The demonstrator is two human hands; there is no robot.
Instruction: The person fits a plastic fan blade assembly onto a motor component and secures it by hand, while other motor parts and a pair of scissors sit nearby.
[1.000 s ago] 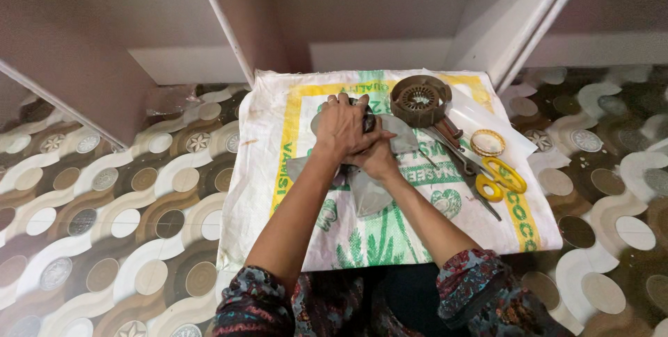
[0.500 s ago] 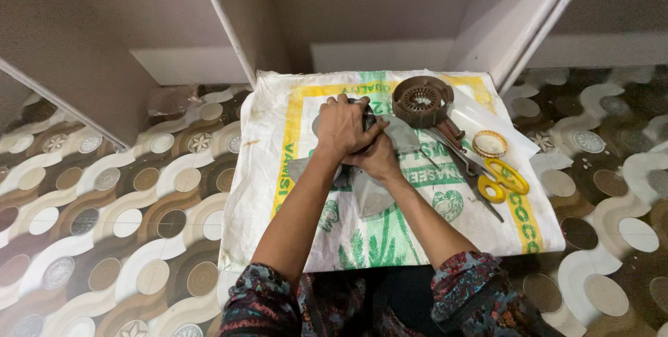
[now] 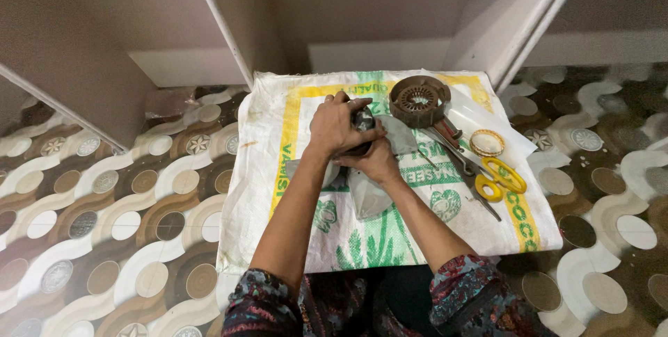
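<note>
left hand (image 3: 337,127) and right hand (image 3: 378,162): fingers closed on a small dark metal part (image 3: 363,120), mid woven sack (image 3: 292,191) on the floor, unmoved over the last second. right: brown round grille (image 3: 418,100), yellow-handled scissors (image 3: 502,176).

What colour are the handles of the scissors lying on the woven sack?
Yellow handles on the metal scissors, clearest in the head view.

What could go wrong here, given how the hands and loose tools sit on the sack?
Both the left hand and right hand clasp a small dark part, mostly hidden; it might slip. The yellow-handled scissors lie close to the right forearm and could be knocked. The woven sack may slide on the patterned floor.
</note>
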